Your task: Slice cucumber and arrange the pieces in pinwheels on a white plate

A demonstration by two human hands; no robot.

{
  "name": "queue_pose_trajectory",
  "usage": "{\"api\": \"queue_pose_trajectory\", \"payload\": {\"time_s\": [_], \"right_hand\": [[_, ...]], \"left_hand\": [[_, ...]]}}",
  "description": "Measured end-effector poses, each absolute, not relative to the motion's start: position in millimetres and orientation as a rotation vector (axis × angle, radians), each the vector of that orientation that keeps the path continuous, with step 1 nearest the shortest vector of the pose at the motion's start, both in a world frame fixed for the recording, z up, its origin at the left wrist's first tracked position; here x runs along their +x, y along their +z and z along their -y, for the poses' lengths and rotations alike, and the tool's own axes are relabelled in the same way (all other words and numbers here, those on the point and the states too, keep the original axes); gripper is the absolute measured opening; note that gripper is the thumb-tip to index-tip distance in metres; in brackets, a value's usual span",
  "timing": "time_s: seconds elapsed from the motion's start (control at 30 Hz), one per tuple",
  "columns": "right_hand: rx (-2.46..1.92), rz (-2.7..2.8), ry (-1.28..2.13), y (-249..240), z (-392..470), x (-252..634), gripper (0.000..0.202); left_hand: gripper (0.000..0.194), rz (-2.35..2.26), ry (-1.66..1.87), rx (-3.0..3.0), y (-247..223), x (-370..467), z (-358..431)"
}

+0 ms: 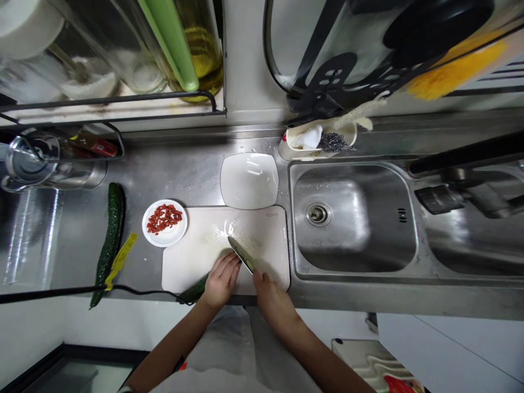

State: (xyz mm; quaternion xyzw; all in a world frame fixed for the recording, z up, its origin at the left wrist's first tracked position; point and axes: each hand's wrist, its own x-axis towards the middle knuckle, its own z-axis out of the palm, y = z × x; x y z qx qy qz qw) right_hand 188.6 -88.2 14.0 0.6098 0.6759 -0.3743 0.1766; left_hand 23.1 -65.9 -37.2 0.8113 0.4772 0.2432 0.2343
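My left hand [221,282] presses down on a dark green cucumber [194,290] that lies at the near edge of the white cutting board [262,232]. Only the cucumber's left end shows past my fingers. My right hand [268,289] grips the handle of a knife [240,254], whose blade points away from me and sits right beside my left fingertips. A thin green slice clings to the blade near my right hand.
A whole cucumber [109,240] with a yellow tag lies left on the steel counter. A small white dish of red berries [164,222] and an empty square white plate [249,180] border the board. The sink [352,218] is right; a black cable [61,292] runs along the counter's front edge.
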Motion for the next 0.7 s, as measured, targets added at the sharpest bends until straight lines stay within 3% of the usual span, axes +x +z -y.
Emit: {"api": "queue_pose_trajectory", "payload": {"time_s": [0.3,0.53,0.7], "right_hand": [[1.782,-1.944,-0.955,6.8,96.2,188.1,0.036],[2.032,-2.047,-0.630,11.5,96.3,206.4,0.021],[2.113,-2.081,-0.524,2.7,95.3,211.3,0.029]], "left_hand": [[0.032,-1.333,0.629,2.187,-38.4,22.6,67.2],[0.033,-1.375,0.623,2.159,-30.4,23.5,65.6],[0.033,-1.285,0.661,2.261,-12.1,42.1,62.1]]}}
